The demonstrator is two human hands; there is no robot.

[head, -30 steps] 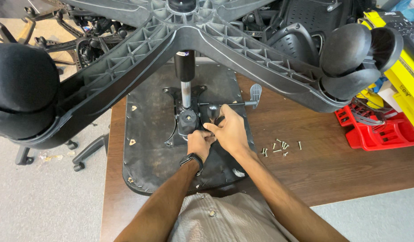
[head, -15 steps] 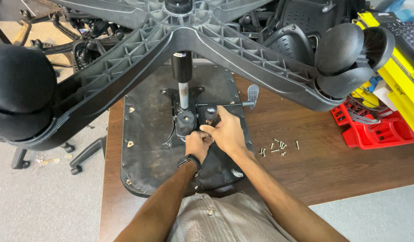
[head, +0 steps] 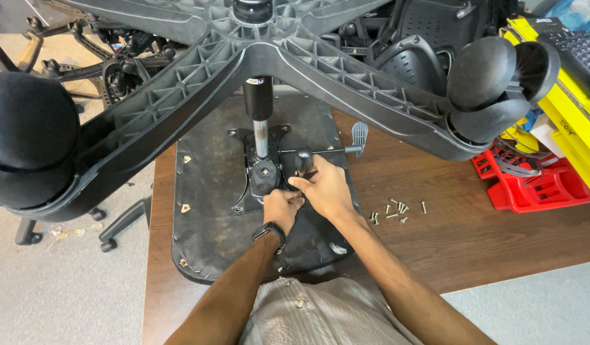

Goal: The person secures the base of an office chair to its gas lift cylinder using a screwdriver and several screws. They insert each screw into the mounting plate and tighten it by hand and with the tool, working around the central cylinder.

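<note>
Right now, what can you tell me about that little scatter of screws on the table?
The screws lie loose in a small cluster on the brown wooden table, beside the right edge of the upturned black chair seat. They look like short, silvery metal fasteners, pointing every which way, some touching one another and a few lying slightly apart. Their exact count is too small to tell. Nothing holds them: both hands work at the seat's metal mechanism, and the right hand is the nearer one.

Seat [head: 205,191] on table [head: 435,249], screws [head: 396,211] right, bin [head: 541,188] far right
</note>
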